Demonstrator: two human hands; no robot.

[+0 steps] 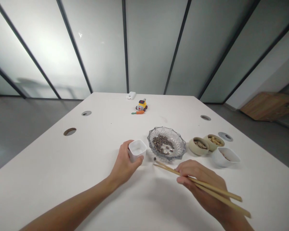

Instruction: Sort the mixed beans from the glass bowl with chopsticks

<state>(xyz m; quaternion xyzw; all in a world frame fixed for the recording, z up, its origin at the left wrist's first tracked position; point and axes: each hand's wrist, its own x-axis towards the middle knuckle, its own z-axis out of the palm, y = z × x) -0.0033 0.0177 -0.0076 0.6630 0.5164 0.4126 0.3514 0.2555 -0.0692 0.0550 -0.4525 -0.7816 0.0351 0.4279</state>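
Observation:
My left hand (126, 162) grips a small white square cup (136, 150) by its sides, and the part of its inside that shows is white. In my right hand (202, 179) is a pair of wooden chopsticks (214, 188), their tips pointing left toward the cup. A small dark bean (154, 159) is at the chopstick tips; whether they pinch it or it lies beside them I cannot tell. Just behind the tips stands a scalloped clear glass bowl (180, 146), with many dark brown beans (162, 141) gathered mostly in its left half.
Right of the glass bowl stand two round beige pots (197, 148) with dried pieces inside and a white square bowl (225, 158). Farther back lie a yellow toy car (142, 104), an orange toy carrot (139, 112) and a white box-like object (131, 95). Round holes (69, 131) pierce the white table (98, 144).

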